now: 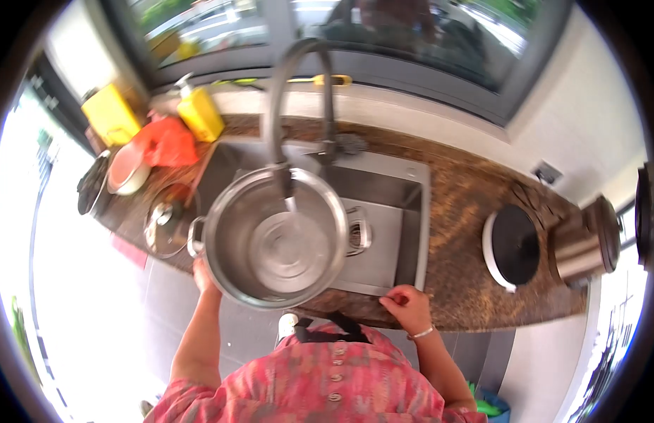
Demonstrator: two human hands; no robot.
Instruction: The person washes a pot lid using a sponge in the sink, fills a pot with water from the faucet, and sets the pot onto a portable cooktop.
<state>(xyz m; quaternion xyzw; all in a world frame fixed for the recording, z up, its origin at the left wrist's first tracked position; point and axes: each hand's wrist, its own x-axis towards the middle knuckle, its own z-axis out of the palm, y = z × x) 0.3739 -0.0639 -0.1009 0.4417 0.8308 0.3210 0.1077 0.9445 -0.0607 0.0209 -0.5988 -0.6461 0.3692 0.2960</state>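
Observation:
A large stainless steel pot [228, 233] with two loop handles is held over the left part of the sink [383, 233]. My left hand [205, 276] grips the pot's left side just below the handle, its fingers partly hidden by the pot. From the tall faucet [279, 106], the spout hangs over the pot, and a pale streak of water shows below it. My right hand [409, 307] is at the sink's front right corner, fingers curled in with the thumb near them. Whether anything small is between those fingers cannot be made out.
A glass lid [179, 229] lies left of the pot. Behind it are a bowl [129, 171], a red plastic bag [170, 143] and yellow bottles [200, 115]. To the right are a round black-topped appliance [514, 247] and a metal canister [584, 243]. A window frame [412, 74] borders the back.

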